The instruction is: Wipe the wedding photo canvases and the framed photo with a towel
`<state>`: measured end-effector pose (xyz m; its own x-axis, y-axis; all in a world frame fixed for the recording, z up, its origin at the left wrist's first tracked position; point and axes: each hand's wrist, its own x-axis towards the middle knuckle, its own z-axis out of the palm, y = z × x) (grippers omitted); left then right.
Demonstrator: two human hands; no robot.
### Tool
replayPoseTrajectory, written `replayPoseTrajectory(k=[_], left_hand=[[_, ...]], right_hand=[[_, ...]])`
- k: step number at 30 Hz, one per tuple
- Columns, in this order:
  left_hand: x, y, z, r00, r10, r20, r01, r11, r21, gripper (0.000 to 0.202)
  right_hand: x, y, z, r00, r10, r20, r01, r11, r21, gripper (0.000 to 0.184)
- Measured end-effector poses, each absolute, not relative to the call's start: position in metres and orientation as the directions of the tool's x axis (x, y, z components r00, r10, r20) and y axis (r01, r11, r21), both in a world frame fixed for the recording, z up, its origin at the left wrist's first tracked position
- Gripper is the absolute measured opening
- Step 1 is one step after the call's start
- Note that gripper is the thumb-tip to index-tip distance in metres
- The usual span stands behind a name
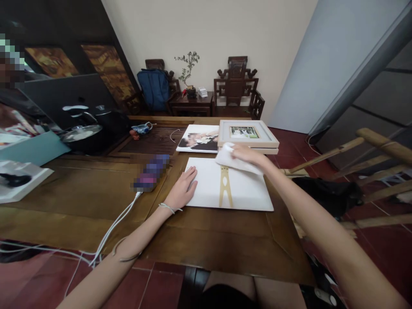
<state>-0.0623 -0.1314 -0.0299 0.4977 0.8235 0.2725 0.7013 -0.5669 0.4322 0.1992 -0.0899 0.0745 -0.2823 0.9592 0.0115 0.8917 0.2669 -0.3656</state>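
Observation:
A white rectangular panel [206, 189] lies flat on the wooden table, with a tan A-shaped stand leg [225, 191] on its face. My left hand [183, 188] rests on the panel's left edge, fingers stretched out flat and holding nothing. Over the panel's far right part, my right hand [245, 153] grips a white cloth [230, 156] that covers that corner. Just behind are a light-framed picture [272, 139] on a stack and a photo print panel [199, 139] beside it. Part of the right fingers is hidden by the cloth.
A phone [151, 174] with a white cable [117, 225] lies to the left on the table [96, 180]. Farther left stand a pot [82, 133], a teal box [35, 148] and a white tray [35, 182]. A wooden chair [383, 143] is at the right.

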Motion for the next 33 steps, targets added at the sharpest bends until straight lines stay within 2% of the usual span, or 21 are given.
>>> replayPoseTrajectory(k=[4,14,18,26,29,33], left_hand=[[-0.062,-0.132,-0.029,0.492,0.824,0.282,0.696,-0.567,0.442,0.048],[-0.060,-0.132,-0.029,0.481,0.831,0.280,0.700,-0.556,0.448,0.047],[-0.060,-0.132,-0.029,0.477,0.837,0.270,0.698,-0.547,0.462,0.049],[-0.061,-0.131,-0.028,0.481,0.831,0.278,0.692,-0.555,0.462,0.051],[-0.061,-0.131,-0.028,0.483,0.827,0.288,0.686,-0.562,0.463,0.048],[-0.061,-0.132,-0.029,0.486,0.827,0.283,0.681,-0.561,0.470,0.049]], right_hand=[[0.240,-0.134,0.069,-0.211,0.977,0.018,0.916,0.204,-0.344,0.024],[0.237,-0.279,0.052,-0.360,0.930,-0.077,0.890,0.317,-0.329,0.025],[0.237,-0.253,0.054,-0.342,0.939,-0.048,0.899,0.312,-0.308,0.024],[0.245,-0.138,0.058,-0.303,0.949,0.083,0.884,0.313,-0.347,0.022],[0.243,-0.135,0.056,-0.272,0.956,0.107,0.890,0.293,-0.350,0.023],[0.237,-0.178,0.050,-0.266,0.959,0.092,0.895,0.282,-0.346,0.024]])
